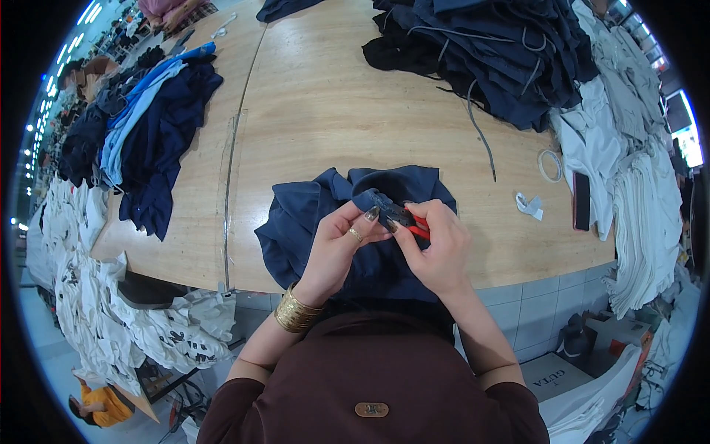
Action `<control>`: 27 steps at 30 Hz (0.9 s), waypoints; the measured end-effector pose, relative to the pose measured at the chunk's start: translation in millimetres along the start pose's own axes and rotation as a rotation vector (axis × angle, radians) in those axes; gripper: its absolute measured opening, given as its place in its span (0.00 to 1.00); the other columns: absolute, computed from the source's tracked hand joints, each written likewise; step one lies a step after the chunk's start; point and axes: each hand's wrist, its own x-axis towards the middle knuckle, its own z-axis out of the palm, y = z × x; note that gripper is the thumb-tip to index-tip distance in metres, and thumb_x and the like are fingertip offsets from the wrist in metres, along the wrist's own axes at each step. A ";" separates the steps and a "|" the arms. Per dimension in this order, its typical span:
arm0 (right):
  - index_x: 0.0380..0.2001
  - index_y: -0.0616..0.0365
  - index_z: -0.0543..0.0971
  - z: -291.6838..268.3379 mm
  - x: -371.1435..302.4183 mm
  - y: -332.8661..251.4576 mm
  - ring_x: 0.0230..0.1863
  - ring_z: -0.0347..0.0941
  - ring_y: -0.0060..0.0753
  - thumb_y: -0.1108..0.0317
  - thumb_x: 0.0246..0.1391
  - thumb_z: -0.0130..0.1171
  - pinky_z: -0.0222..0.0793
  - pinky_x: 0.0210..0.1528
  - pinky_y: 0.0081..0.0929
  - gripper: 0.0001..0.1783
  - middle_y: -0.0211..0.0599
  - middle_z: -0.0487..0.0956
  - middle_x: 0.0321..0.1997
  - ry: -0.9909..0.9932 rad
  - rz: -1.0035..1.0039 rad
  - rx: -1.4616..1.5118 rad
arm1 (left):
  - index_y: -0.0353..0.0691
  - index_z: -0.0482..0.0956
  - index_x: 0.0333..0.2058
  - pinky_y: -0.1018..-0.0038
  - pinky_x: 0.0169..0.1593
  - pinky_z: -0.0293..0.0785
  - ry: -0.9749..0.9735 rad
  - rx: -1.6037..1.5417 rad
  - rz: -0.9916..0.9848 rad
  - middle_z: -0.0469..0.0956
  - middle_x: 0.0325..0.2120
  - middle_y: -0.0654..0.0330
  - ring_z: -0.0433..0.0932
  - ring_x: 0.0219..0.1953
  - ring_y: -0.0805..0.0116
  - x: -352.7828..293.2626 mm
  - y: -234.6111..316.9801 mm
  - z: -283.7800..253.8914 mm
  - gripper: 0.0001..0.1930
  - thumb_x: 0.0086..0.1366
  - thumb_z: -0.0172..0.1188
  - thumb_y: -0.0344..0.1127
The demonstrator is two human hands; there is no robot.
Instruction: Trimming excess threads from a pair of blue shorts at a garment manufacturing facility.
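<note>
A dark navy garment lies crumpled on the wooden table at its near edge. My left hand is closed on a raised, folded edge of this garment, pinched between thumb and fingers. Close beside it, almost touching, my right hand is closed round small red-handled snips. Their dark end meets the pinched cloth; whether the blades are apart cannot be seen.
Navy garments with grey cords are heaped at the far right. Blue and dark clothes lie at left. Near the right edge are a tape roll, a white tag and a phone. White cloth stacks hang beyond.
</note>
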 end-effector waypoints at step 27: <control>0.30 0.57 0.75 -6.5 0.3 -0.9 0.26 0.73 0.33 0.67 0.43 0.63 0.67 0.26 0.25 0.10 0.32 0.76 0.26 -0.050 -0.002 -0.010 | 0.33 0.73 0.43 0.72 0.46 0.75 0.011 -0.047 -0.054 0.78 0.36 0.58 0.78 0.35 0.75 -5.6 8.7 1.5 0.12 0.66 0.49 0.36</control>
